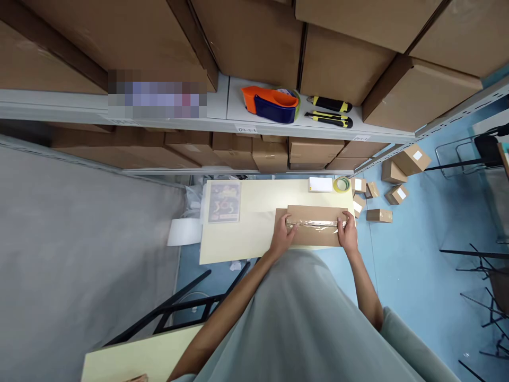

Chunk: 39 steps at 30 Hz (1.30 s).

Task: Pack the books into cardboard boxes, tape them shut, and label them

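Observation:
A brown cardboard box (317, 239) lies at the near right part of the pale table (254, 236), with shiny clear tape (318, 223) running along its top seam. My left hand (283, 234) grips its left end, the thumb lying on top by the tape. At the opposite end, my right hand (348, 232) is closed round the edge, thumb also on the upper face. A further flap or piece of cardboard (279, 216) shows under the left fingers. Beyond the box are a roll of tape (341, 184) and a white pad or stack of labels (320, 184).
A printed sheet (224, 202) lies on the table's left. Above, a shelf (214, 109) holds large cartons, an orange and blue tape dispenser (271, 104) and two box cutters (329, 111). Small boxes (379, 215) sit on the blue floor at right; a grey wall (79, 239) stands left.

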{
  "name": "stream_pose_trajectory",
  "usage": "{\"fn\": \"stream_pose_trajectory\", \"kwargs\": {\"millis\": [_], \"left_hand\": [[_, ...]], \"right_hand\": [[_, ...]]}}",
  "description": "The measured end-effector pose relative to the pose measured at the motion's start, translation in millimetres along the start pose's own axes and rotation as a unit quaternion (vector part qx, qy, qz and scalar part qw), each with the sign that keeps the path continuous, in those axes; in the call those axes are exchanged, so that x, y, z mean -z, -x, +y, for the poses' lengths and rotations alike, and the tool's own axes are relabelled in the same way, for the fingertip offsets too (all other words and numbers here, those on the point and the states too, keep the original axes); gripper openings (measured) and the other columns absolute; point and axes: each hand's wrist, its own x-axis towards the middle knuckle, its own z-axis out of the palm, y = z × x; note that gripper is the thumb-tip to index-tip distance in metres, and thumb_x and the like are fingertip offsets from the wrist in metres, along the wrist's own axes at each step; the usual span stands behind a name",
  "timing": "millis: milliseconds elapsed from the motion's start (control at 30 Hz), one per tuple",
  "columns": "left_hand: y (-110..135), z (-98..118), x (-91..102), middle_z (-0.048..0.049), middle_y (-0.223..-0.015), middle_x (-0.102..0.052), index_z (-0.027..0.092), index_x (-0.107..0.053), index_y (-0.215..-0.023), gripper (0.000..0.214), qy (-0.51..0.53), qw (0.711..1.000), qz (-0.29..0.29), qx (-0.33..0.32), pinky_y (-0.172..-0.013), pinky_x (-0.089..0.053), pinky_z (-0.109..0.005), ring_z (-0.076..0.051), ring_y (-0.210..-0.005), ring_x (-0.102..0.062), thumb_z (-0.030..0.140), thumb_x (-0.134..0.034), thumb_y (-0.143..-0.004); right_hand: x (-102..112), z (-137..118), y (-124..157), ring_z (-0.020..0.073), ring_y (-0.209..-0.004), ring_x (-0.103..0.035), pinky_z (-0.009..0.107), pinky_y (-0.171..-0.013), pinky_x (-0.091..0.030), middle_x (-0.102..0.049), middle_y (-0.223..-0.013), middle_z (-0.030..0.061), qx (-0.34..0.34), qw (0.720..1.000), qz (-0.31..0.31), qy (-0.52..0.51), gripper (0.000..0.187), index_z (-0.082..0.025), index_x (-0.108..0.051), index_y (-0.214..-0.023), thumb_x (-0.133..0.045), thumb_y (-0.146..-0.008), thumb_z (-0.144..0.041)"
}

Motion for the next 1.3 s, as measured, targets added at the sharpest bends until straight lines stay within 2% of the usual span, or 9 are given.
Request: {"fn": "stream_pose_trajectory", "kwargs": {"millis": [100, 200, 367, 500, 667, 800, 900, 1067, 1300], "left_hand": [[-4, -2, -4.8, -0.016, -0.149, -0.065, 0.025, -0.053, -0.148, 0.054, 0.005, 0.999, -0.017, -0.034, -0.116, -0.051, -0.046, -0.031, -0.138, -0.064, 0.055, -0.064, -0.105], [-8, -1, -7.0, -0.0164, -0.15, -0.064, 0.024, -0.053, -0.149, 0.054, -0.001, 0.999, -0.02, -0.038, -0.117, -0.051, -0.047, -0.031, -0.139, -0.064, 0.053, -0.063, -0.105], [-6, 3, -5.7, -0.0161, -0.155, -0.061, 0.024, -0.05, -0.151, 0.055, 0.007, 0.999, -0.016, -0.029, -0.122, -0.049, -0.046, -0.029, -0.142, -0.062, 0.055, -0.061, -0.106], [-3, 3, 7.5, -0.0166, -0.155, -0.061, 0.024, -0.049, -0.151, 0.055, 0.0, 1.0, 0.018, 0.003, -0.122, -0.049, -0.048, -0.029, -0.143, -0.061, 0.056, -0.059, -0.106], [2, -7, 38.6, -0.0167, -0.153, -0.062, 0.025, -0.046, -0.15, 0.056, -0.013, 0.998, 0.054, 0.029, -0.12, -0.05, -0.048, -0.029, -0.14, -0.063, 0.056, -0.059, -0.105], [4, -11, 54.1, -0.0156, -0.147, -0.065, 0.026, -0.048, -0.146, 0.051, -0.031, 0.994, 0.091, 0.051, -0.114, -0.053, -0.045, -0.029, -0.138, -0.064, 0.054, -0.058, -0.105], [-2, -6, 54.6, -0.0144, -0.141, -0.067, 0.026, -0.049, -0.138, 0.045, -0.051, 0.99, 0.116, 0.067, -0.108, -0.055, -0.044, -0.029, -0.128, -0.068, 0.055, -0.057, -0.105], [-19, 3, 45.7, -0.0119, -0.125, -0.068, 0.027, -0.048, -0.117, 0.028, -0.097, 0.978, 0.171, 0.07, -0.105, -0.053, -0.046, -0.03, -0.119, -0.068, 0.053, -0.048, -0.107], [-21, 5, 42.4, -0.0091, -0.117, -0.068, 0.029, -0.047, -0.114, 0.028, -0.104, 0.975, 0.187, 0.064, -0.098, -0.052, -0.043, -0.029, -0.106, -0.067, 0.056, -0.05, -0.106]], "right_hand": [[-2, 21, 0, 0.0293, -0.088, -0.068, 0.041, -0.081, -0.053, -0.072, -0.128, 0.0177, -0.056, 0.998, -0.012, -0.014, 0.06, -0.019, -0.053, -0.143, -0.042, -0.108, -0.067], [-2, 29, 0, 0.0292, -0.082, -0.068, 0.039, -0.078, -0.05, -0.074, -0.122, 0.0161, -0.075, 0.997, -0.021, -0.009, 0.063, -0.02, -0.052, -0.145, -0.041, -0.107, -0.069], [-5, 23, 2, 0.0289, -0.083, -0.068, 0.036, -0.076, -0.048, -0.075, -0.118, 0.0151, -0.081, 0.996, -0.018, -0.018, 0.062, -0.02, -0.053, -0.145, -0.041, -0.108, -0.068], [-21, 11, 4, 0.0281, -0.079, -0.068, 0.036, -0.077, -0.05, -0.076, -0.111, 0.0116, -0.082, 0.996, -0.032, -0.027, 0.06, -0.021, -0.054, -0.145, -0.041, -0.108, -0.066], [-50, -12, 0, 0.0263, -0.08, -0.069, 0.037, -0.081, -0.053, -0.075, -0.12, 0.012, -0.046, 0.997, -0.054, -0.032, 0.056, -0.022, -0.053, -0.147, -0.041, -0.11, -0.062], [-64, -25, -7, 0.0242, -0.079, -0.068, 0.038, -0.084, -0.055, -0.071, -0.138, 0.0157, -0.021, 0.996, -0.075, -0.031, 0.054, -0.021, -0.053, -0.148, -0.042, -0.111, -0.059], [-67, -28, -8, 0.0241, -0.082, -0.068, 0.038, -0.087, -0.055, -0.066, -0.15, 0.0171, -0.01, 0.996, -0.077, -0.038, 0.053, -0.021, -0.053, -0.149, -0.042, -0.112, -0.057], [-68, -27, -8, 0.026, -0.091, -0.071, 0.038, -0.089, -0.056, -0.066, -0.151, 0.0163, -0.009, 0.996, -0.073, -0.041, 0.053, -0.022, -0.053, -0.149, -0.043, -0.112, -0.058], [-69, -28, -7, 0.0299, -0.11, -0.073, 0.042, -0.095, -0.057, -0.065, -0.153, 0.0163, -0.012, 0.996, -0.075, -0.039, 0.052, -0.021, -0.054, -0.148, -0.042, -0.112, -0.056]]}}
